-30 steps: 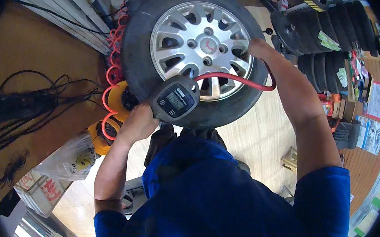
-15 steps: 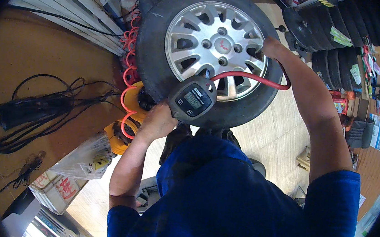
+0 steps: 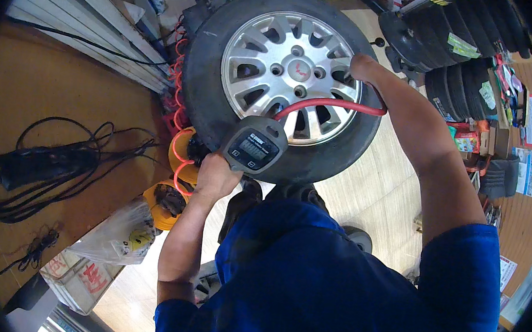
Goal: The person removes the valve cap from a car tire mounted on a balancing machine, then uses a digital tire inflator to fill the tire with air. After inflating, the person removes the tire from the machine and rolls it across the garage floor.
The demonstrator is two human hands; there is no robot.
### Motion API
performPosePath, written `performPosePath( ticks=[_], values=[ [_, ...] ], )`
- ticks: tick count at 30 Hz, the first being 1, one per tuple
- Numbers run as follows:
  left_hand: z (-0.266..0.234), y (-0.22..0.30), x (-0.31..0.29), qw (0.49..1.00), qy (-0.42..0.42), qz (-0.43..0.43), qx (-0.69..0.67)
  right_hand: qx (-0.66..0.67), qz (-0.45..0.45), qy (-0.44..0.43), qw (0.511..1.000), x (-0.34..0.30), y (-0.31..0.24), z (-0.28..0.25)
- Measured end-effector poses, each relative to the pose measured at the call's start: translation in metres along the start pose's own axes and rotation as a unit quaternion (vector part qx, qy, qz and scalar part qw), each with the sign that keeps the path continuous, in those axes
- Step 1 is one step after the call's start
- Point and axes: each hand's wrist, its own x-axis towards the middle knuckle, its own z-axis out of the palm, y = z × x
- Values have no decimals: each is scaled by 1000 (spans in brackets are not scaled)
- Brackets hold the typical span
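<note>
A car wheel with a black tire [image 3: 207, 77] and a silver multi-spoke rim [image 3: 246, 42] is in front of me. My left hand [image 3: 215, 179] is closed round the handle of a digital tire inflator gauge [image 3: 254, 146], its display facing up over the near edge of the tire. From the gauge a red rubber hose [image 3: 323, 101] arches across the rim and bends back by my right wrist. My right hand [image 3: 364, 68] is closed at the rim's right edge, where the hose runs to it; its fingertips and the hose end are mostly hidden.
A coiled orange air hose [image 3: 178, 113] hangs left of the tire. Black cables [image 3: 41, 173] lie on the brown surface at left, near yellow containers [image 3: 181, 148] and a clear plastic bag [image 3: 122, 232]. Stacked tires [image 3: 455, 94] stand at the right, beside cluttered shelves.
The view has shifted slightly, so wheel, gauge and hands appear a little further left and lower. Both hands keep their places on the gauge and at the rim.
</note>
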Motion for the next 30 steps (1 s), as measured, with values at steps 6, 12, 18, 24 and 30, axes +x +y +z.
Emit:
performPosePath(
  ticks=[6, 12, 18, 24, 30],
  values=[
    [5, -6, 1, 999, 16, 23, 27, -35, -6, -60, 998, 9, 5, 4],
    [8, -8, -1, 996, 24, 47, 77, -68, 10, -88, 994, 15, 5, 4],
    [2, -5, 0, 992, 25, 74, 100, 4, -16, -35, 999, -11, -4, -8],
    [-21, 2, 11, 989, 27, 43, 139, 16, -23, 3, 1000, -23, -4, 0],
    [-34, 18, 28, 984, 54, 106, 131, 79, 32, 31, 996, -43, -5, 5]
  ],
)
